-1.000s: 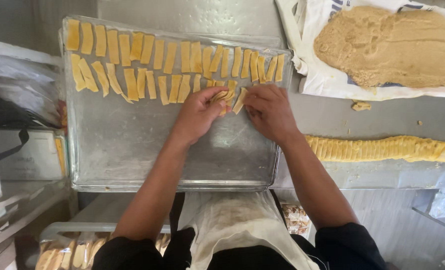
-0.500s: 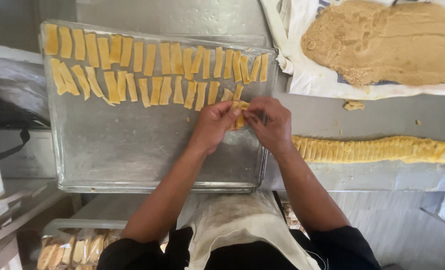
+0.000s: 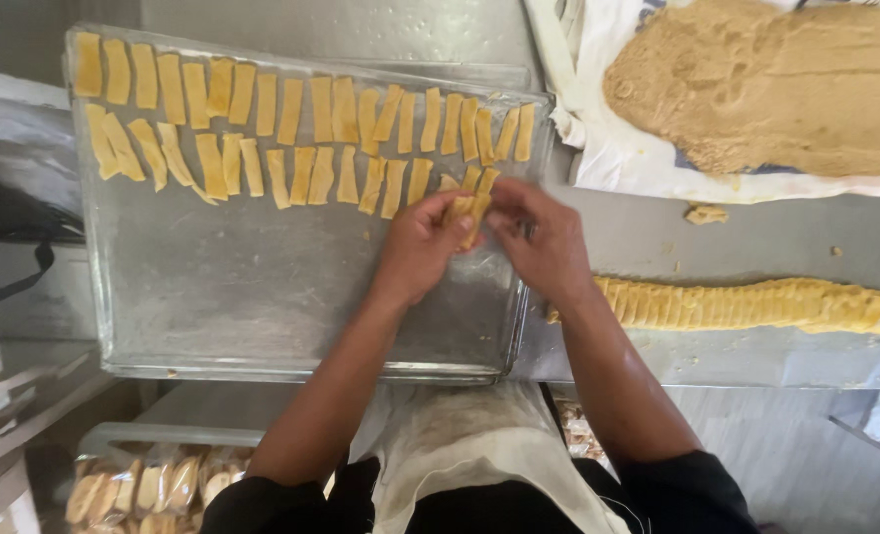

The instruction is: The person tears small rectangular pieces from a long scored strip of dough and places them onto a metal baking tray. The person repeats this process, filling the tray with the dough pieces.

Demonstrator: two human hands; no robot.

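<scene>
Over metal baking tray [image 3: 262, 316]: soft, light, breakable dough strips [image 3: 467, 213], pinched between left hand [image 3: 422, 247] and right hand [image 3: 544, 237] fingertips; best handled gently by long edges.

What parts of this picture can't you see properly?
- Head view: the dough pieces are half hidden by the left hand and right hand.
- The dough slab runs off the top edge.
- The bagged goods below are dim and blurred.

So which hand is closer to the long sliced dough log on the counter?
Right. The right hand is just up-left of the sliced dough log's near end, its wrist almost over it; the left hand sits farther left, over the metal tray.
</scene>
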